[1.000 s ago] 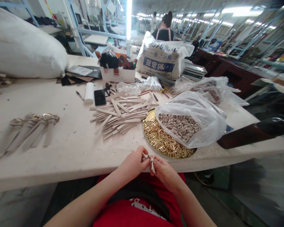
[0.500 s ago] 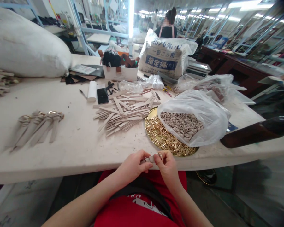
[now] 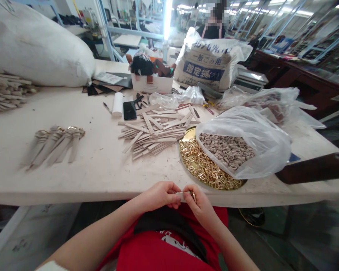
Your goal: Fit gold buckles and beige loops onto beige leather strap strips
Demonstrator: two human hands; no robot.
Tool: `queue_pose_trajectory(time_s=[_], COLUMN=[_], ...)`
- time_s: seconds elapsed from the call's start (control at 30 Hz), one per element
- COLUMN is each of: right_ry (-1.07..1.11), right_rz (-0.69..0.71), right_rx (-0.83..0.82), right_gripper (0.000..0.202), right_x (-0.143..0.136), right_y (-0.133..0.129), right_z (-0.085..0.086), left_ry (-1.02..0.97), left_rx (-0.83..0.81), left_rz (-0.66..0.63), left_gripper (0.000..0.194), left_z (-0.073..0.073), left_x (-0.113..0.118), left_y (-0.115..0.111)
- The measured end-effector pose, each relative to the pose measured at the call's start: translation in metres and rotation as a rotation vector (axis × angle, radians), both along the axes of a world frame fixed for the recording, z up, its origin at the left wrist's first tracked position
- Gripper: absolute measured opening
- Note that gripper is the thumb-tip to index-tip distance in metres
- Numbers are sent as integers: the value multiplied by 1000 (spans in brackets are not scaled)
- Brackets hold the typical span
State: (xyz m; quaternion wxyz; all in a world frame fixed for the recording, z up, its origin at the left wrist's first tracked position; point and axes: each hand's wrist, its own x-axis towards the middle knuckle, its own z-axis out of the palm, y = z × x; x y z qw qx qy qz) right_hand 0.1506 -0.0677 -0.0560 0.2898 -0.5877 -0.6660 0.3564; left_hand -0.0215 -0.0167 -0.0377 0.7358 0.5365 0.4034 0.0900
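Just over the table's front edge, my left hand point(image 3: 167, 195) pinches one end of a short pale strap point(image 3: 181, 195). My right hand point(image 3: 197, 203) is closed on the other end, where a gold buckle point(image 3: 193, 195) shows at the fingers; most of the strap is hidden by both hands. Beyond them lies a round gold tray point(image 3: 190, 133) heaped with gold buckles point(image 3: 206, 169). A clear plastic bag point(image 3: 267, 150) full of small beige loops point(image 3: 226, 150) rests partly over the tray. Loose beige strips point(image 3: 155, 131) are piled left of it.
Bundled straps with buckles point(image 3: 59, 143) lie at the left. Behind the strips are a phone point(image 3: 129, 110), a white roll point(image 3: 118, 104) and a white box point(image 3: 152, 83). Large white sacks point(image 3: 39, 45) point(image 3: 206, 64) stand at the back. A dark brown post-like piece point(image 3: 313, 167) juts in at right.
The view has turned slightly left, so the table things sit further right. Both hands stay together on the strap, slightly lower in view; less of the buckle shows.
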Motion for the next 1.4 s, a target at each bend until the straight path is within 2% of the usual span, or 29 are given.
queue_pose_trajectory(time_s=[0.13, 0.2, 0.37, 0.57, 0.73, 0.87, 1.0, 1.07, 1.17, 1.23, 1.33, 1.4], right_ry=[-183, -228, -250, -358, -226, -184, -185, -164, -74, -23, -13, -8], right_rz=[85, 100, 77, 178, 168, 162, 209, 218, 211, 162, 26, 7], right_rx=[36, 42, 7, -29, -27, -38, -44, -44, -66, -56, -8, -10], right_gripper=[16, 16, 15, 12, 14, 14, 14, 14, 14, 15, 16, 18], right_x=[2, 1, -2, 1, 1, 1, 4, 5, 3, 1, -1, -2], right_y=[6, 9, 12, 12, 10, 9, 7, 4, -3, -5, -4, -1], right_z=[14, 18, 17, 23, 21, 17, 25, 29, 29, 24, 13, 9], left_ry=[49, 57, 60, 133, 33, -56, -106, -127, -49, 44, 83, 94], left_rx=[130, 146, 108, 167, 168, 80, -104, -129, 37, 176, 220, 219], left_rz=[-45, -66, -72, -105, -90, -26, -19, -22, -22, -75, -205, -244], left_gripper=[28, 27, 28, 25, 26, 26, 24, 28, 31, 37, 40, 38], left_z=[3, 3, 2, 5, 3, -4, -7, -5, 2, 8, 12, 13], left_x=[1, 1, -3, -4, -2, -4, -5, -4, -3, -4, -9, -10], left_y=[3, 5, 6, 9, 9, 5, -1, -2, -2, 0, 2, 2])
